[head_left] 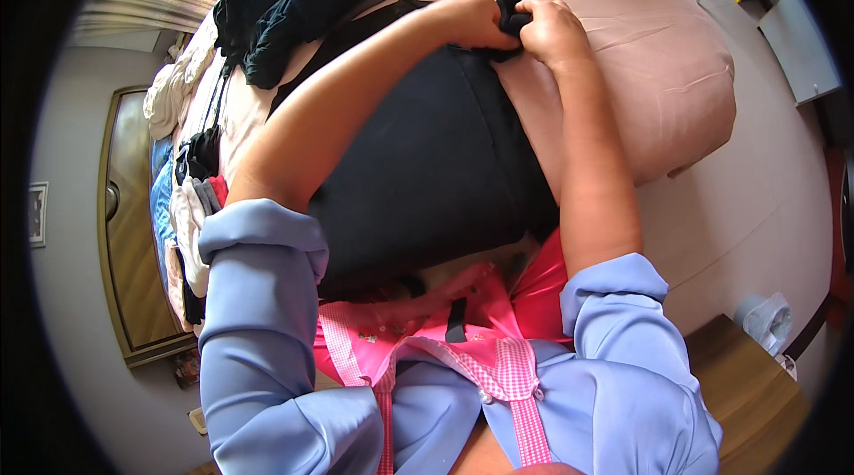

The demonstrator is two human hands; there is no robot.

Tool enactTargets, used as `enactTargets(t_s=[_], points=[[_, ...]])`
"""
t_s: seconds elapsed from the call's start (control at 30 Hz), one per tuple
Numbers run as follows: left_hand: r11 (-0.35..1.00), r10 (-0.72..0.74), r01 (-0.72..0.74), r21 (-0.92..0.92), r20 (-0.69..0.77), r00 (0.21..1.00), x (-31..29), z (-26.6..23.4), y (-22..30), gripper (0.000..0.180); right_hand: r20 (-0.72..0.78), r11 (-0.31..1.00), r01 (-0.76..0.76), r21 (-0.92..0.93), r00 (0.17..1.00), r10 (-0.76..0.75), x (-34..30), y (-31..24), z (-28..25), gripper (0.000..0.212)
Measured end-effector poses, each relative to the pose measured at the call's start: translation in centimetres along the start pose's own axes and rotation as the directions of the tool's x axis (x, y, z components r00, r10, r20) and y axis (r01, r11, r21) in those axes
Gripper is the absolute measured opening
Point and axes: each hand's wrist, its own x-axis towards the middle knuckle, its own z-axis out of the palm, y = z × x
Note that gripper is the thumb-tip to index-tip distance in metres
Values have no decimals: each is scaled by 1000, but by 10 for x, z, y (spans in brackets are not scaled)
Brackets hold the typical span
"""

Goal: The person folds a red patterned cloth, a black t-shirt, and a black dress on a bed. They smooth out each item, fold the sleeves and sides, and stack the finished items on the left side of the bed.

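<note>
The left hand [473, 20] and right hand [553, 32] hold, fingers closed, the bunched far-right part of the black garment [418, 155] on the pink-sheeted bed [636, 75].

A garment [409, 173] lies on the near part of the bed [658, 92], the left hand [471, 21] and right hand [553, 32] at its far edge. Heaped clothes [307, 12] lie on the bed's far left; a curtain [133, 8] hangs left of the bed, a waste bin [767, 322] stands right.
</note>
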Motion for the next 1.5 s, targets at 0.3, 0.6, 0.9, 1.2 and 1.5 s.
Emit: enactTargets(t_s=[0.3, 0.6, 0.9, 1.2, 1.5], points=[[894, -211, 184, -408, -23, 977, -8, -34, -39, 33, -40, 995, 27, 93, 999, -24, 6, -1, 0, 29], [578, -349, -55, -814, -308, 885, 63, -60, -41, 20, -209, 589, 104, 801, 971, 113, 20, 3, 10, 19], [-18, -399, -37, -999, -27, 917, 71, -47, -26, 23, -61, 291, -12, 957, 968, 242, 22, 0, 10, 15], [-54, -136, -408, -912, -398, 907, -60, -17, -67, 15, -275, 643, 697, 317, 716, -642, -24, -49, 27, 18], [125, -728, 22, -992, -77, 681, -156, 81, -150, 16, 330, 751, 552, 362, 677, -657, -44, -64, 41, 27]])
